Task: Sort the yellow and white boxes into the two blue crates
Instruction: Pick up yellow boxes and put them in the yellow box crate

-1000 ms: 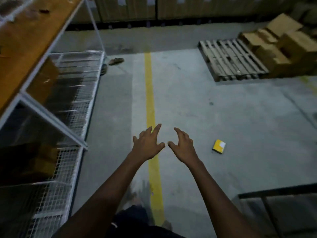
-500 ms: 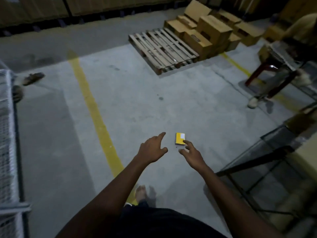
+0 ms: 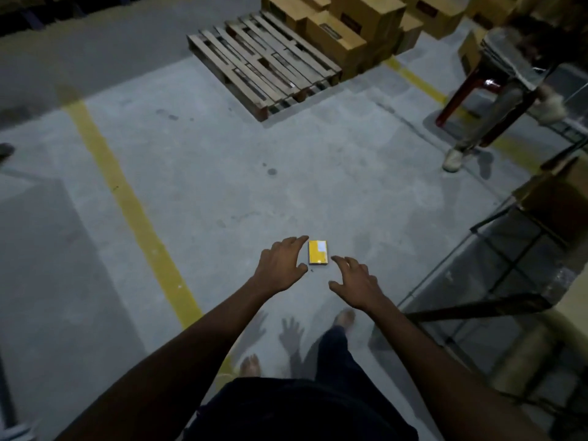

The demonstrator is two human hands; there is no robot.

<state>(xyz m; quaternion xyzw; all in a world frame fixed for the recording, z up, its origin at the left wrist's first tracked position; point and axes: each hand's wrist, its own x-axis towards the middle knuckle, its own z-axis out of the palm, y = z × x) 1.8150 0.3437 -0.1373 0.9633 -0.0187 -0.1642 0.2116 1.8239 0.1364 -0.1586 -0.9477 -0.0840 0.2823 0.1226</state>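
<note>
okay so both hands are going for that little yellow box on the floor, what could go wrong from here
1. The yellow box lies flat on the concrete floor; the open left hand and right hand may struggle to get fingers under it.
2. The metal frame stands close on the right and could catch the right arm.
3. The light is dim, and no blue crate is in view.

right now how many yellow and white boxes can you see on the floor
1. The yellow and white box lies flat on the concrete floor, between the open left hand and right hand, neither holding it. Others may lie outside the view.
</note>
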